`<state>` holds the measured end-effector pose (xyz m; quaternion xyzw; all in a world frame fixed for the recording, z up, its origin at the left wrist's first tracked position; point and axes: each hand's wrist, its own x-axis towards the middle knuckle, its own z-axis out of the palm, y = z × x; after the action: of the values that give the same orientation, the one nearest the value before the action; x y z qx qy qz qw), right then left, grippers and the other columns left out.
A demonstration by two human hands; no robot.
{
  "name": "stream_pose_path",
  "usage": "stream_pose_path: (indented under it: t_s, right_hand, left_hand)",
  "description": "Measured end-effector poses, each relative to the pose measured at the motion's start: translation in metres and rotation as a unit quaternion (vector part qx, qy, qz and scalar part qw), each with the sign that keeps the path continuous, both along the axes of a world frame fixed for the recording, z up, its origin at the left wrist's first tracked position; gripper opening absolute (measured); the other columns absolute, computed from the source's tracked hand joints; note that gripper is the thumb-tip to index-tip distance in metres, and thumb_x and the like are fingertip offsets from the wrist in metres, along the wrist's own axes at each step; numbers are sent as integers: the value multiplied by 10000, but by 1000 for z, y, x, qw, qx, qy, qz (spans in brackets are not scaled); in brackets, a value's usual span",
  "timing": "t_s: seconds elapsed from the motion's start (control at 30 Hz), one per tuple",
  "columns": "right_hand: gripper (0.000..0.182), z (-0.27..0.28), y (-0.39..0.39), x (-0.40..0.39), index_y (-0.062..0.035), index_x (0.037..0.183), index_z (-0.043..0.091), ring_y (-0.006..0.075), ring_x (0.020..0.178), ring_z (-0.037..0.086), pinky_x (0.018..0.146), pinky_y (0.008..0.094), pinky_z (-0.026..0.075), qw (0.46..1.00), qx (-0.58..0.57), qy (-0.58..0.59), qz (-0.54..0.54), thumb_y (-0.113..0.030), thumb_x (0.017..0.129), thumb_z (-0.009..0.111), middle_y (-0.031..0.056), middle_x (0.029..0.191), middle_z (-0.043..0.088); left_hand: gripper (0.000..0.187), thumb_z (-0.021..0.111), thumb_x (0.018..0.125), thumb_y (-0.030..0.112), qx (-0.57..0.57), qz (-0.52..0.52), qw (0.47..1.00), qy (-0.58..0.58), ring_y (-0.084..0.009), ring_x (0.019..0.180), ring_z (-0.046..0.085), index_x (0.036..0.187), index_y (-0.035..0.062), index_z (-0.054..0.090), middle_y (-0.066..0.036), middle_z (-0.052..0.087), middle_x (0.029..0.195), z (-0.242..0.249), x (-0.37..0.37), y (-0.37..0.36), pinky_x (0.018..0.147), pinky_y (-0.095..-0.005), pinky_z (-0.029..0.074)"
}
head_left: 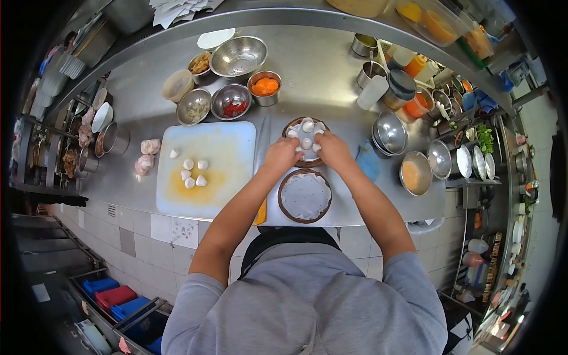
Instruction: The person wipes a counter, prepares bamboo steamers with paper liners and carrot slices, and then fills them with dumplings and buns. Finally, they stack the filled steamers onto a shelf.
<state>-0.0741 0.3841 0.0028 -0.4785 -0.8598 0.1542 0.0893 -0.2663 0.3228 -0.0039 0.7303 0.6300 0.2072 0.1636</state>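
Both my hands are over a round steamer basket (286,127) lined with paper. Several small white dumplings (306,143) sit inside it. On its left side, my left hand (282,155) has its fingers closed at a white dumpling, partly hidden by the fingertips. My right hand (333,150) mirrors it on the right side, fingers pinched at another white dumpling. Closer to my body stands a second steamer basket (305,196) with a perforated paper liner and no dumplings. Several more dumplings (188,164) lie on the yellow-stained white cutting board (228,142) to the left.
Metal bowls (238,57) with ingredients stand behind the board. A knife (260,212) lies along its right edge. A blue cloth (367,161), stacked bowls (390,133) and a bowl of beige mixture (416,173) are on the right. A shelf (278,23) spans the back.
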Motion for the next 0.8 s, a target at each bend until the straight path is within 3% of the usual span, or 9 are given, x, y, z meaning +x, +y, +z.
stream_pose_path:
  t_s: [0.17, 0.27, 0.37, 0.53, 0.63, 0.8]
  right_hand:
    - [249, 11, 4, 5, -162, 1017, 715, 319, 1018, 659, 846, 434, 544, 994, -53, -75, 57, -215, 775, 745, 110, 1053, 658]
    - [227, 4, 11, 5, -188, 997, 745, 297, 972, 681, 811, 428, 554, 993, -46, -62, 93, -259, 782, 759, 103, 1006, 701]
    - [223, 10, 16, -1, -174, 975, 745, 281, 966, 686, 818, 424, 551, 987, -122, -80, 68, -294, 787, 761, 84, 999, 721]
    - [232, 3, 19, 0, -111, 950, 734, 315, 927, 684, 804, 436, 538, 990, -95, -47, 94, -269, 780, 750, 137, 956, 723]
    - [255, -6, 23, -3, -77, 937, 726, 332, 887, 688, 770, 447, 540, 986, -113, -53, 108, -267, 769, 753, 155, 977, 717]
    - [223, 26, 11, -14, -39, 968, 718, 330, 867, 690, 753, 419, 541, 994, -81, 18, 69, -197, 811, 730, 171, 980, 711]
  left_hand:
    - [279, 752, 804, 281, -27, -1, 999, 23, -321, 964, 670, 1002, 101, 675, -120, 659, 1018, 1, 1, 2, 807, -443, 545]
    - [289, 765, 791, 279, -37, -6, 998, 47, -318, 955, 677, 997, 98, 671, -123, 651, 1051, -3, -2, 6, 799, -441, 551]
    - [316, 776, 779, 280, -79, 23, 991, 102, -324, 960, 683, 1013, 99, 664, -128, 652, 1072, 2, 10, 11, 799, -447, 555]
    - [358, 794, 762, 292, -90, 36, 987, 128, -348, 981, 684, 1030, 98, 658, -143, 646, 1099, 11, 15, 13, 806, -457, 559]
    - [382, 803, 756, 302, -110, 37, 986, 116, -352, 1016, 669, 1045, 99, 658, -140, 629, 1128, 8, 11, 16, 823, -456, 553]
    - [309, 759, 790, 226, 4, 67, 997, -47, -351, 1025, 644, 1046, 78, 672, -143, 634, 1088, 47, -29, -30, 864, -441, 532]
